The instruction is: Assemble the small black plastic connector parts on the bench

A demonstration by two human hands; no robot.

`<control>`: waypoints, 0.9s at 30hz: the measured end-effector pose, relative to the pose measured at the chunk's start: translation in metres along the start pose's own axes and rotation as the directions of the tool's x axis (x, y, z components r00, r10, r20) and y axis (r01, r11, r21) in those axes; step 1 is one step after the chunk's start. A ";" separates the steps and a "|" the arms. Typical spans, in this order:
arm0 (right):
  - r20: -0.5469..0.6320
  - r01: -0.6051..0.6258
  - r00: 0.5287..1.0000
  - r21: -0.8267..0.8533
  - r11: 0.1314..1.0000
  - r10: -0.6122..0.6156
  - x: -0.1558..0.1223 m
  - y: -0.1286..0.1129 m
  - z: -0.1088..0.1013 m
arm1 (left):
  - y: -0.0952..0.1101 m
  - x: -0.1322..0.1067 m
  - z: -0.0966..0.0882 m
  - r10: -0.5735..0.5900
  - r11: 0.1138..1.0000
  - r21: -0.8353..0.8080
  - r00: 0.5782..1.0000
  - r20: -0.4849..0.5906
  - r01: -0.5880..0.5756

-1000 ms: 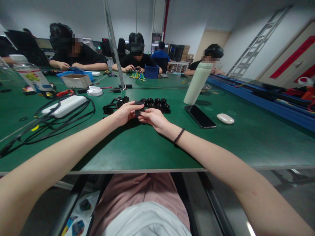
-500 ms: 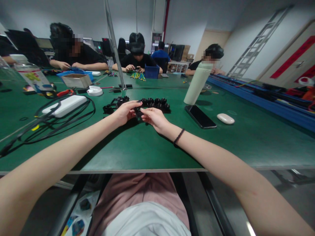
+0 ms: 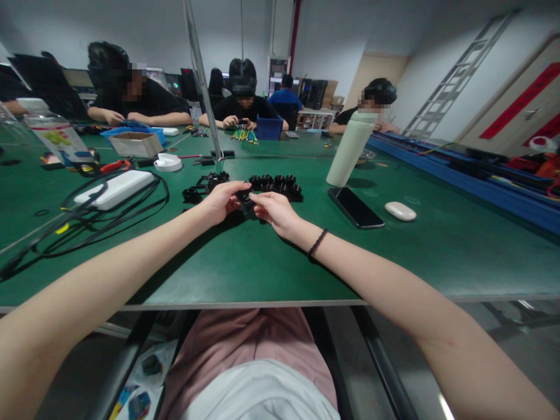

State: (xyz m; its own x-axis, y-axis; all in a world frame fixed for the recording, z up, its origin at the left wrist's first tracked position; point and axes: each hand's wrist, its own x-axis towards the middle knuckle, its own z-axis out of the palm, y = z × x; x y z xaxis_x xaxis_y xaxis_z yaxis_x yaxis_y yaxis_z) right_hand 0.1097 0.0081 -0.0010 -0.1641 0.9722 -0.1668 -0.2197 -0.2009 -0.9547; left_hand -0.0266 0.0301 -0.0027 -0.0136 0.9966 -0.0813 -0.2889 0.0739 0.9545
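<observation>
Between my two hands is a small black part [image 3: 246, 201], held just above the green table [image 3: 271, 268]. My left hand [image 3: 224, 201] closes on its left side, thumb and fingers round it. On the other side my right hand [image 3: 275, 209] pinches it with thumb and forefinger. The part is dark and partly covered by fingers, so its exact kind does not show. Right behind my hands stand several round black pieces [image 3: 282, 185] in rows. Further black pieces [image 3: 214, 179] lie beyond my left hand.
At right are a pale green bottle [image 3: 350, 151], a phone [image 3: 356, 208] and a white case [image 3: 400, 211]. A white power block [image 3: 116, 189] with looped black cables [image 3: 87, 233] lies at left. Behind are a cardboard box [image 3: 135, 144] and a metal pole [image 3: 205, 87]. Several people sit across the table.
The black part has turned slightly between my fingers, showing more of its face. Both hands stay in almost the same place.
</observation>
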 end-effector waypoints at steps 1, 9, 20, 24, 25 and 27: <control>0.001 0.004 1.000 0.009 1.000 -0.004 0.000 0.000 0.000 | 0.000 0.000 0.000 -0.002 1.000 -0.006 1.000 0.002 0.002; 0.058 -0.024 0.998 0.041 0.999 0.021 0.001 0.000 0.001 | 0.001 -0.002 -0.001 0.040 0.999 -0.011 0.998 0.053 -0.039; 0.068 -0.027 0.997 0.033 0.999 0.024 0.002 0.002 0.001 | 0.001 -0.001 -0.002 0.045 0.998 -0.040 0.989 0.144 -0.039; 0.046 -0.020 0.999 0.057 0.998 0.017 0.000 0.001 0.001 | 0.001 -0.002 -0.003 0.030 0.999 -0.036 0.985 0.171 -0.024; 0.040 -0.021 0.999 0.057 0.998 0.019 0.000 0.001 0.001 | 0.001 -0.002 -0.003 0.025 0.999 -0.032 0.983 0.180 -0.019; 0.028 -0.028 0.999 0.051 0.998 0.027 -0.002 -0.001 0.001 | 0.002 -0.002 -0.002 0.012 1.000 -0.027 0.983 0.184 -0.007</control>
State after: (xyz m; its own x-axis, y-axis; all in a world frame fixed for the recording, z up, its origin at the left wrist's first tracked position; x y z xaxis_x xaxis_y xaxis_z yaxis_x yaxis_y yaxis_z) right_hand 0.1088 0.0064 0.0003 -0.1966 0.9628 -0.1853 -0.2641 -0.2340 -0.9357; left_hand -0.0296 0.0279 -0.0010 0.1599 0.9870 -0.0159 -0.3140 0.0661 0.9471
